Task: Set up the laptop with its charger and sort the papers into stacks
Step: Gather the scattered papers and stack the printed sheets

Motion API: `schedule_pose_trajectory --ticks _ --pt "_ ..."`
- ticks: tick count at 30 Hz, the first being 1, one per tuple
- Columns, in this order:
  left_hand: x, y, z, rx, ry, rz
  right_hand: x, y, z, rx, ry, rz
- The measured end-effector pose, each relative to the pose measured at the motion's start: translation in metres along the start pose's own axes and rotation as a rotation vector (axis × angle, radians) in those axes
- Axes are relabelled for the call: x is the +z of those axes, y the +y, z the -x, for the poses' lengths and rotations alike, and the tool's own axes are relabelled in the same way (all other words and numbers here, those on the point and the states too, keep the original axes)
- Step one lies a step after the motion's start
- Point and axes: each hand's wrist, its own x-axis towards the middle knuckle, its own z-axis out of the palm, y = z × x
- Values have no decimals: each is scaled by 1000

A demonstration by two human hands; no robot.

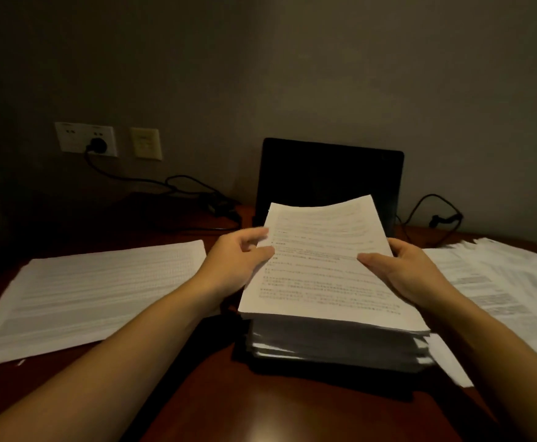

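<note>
Head view, looking down in dim light at a dark reddish-brown wooden table (260, 409) set against a grey wall.

In the middle of the table, a tall stack of white paper (340, 346) stands in front of an open black laptop (327, 173) with a dark screen. Both hands hold a sheaf of white printed sheets (321, 266) on top of that stack. Its near edge lies on the stack and its far edge curls upward.

- **Left hand:** the left hand (238, 260) grips the sheaf's left edge, thumb on top and fingers (257, 234) loosely curled at the margin.
- **Right hand:** the right hand (410, 272) grips the right edge, with the thumb flat on the page. Its other fingers are hidden beneath.

A flat pile of white printed paper (95, 291) lies toward the left edge of the table. A loose spread of white papers (499, 282) fans out toward the right edge.

A black charger cable (165, 183) runs from a plug in a white wall socket (96, 145) along the table's far edge toward the laptop. Whether it reaches the laptop's port cannot be seen.

The step in hand appears to be lifting this sheaf off to sort it. To do it well, keep both thumbs pressing so the sheets stay together. Raise the near edge clear before moving sideways, so the sheets below are not dragged along. Then lay the sheaf square on the chosen pile.
</note>
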Motion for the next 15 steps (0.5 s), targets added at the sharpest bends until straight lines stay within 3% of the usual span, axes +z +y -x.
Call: schedule_pose_trajectory --ticks 8,12,15 --pt "14 -29 6 104 7 -315 -1 29 -3 -55 162 251" --pt "18 -32 8 162 28 -394 0 34 0 -130 157 352" --pt "16 -33 10 222 61 -531 0 34 -2 -86 101 534"
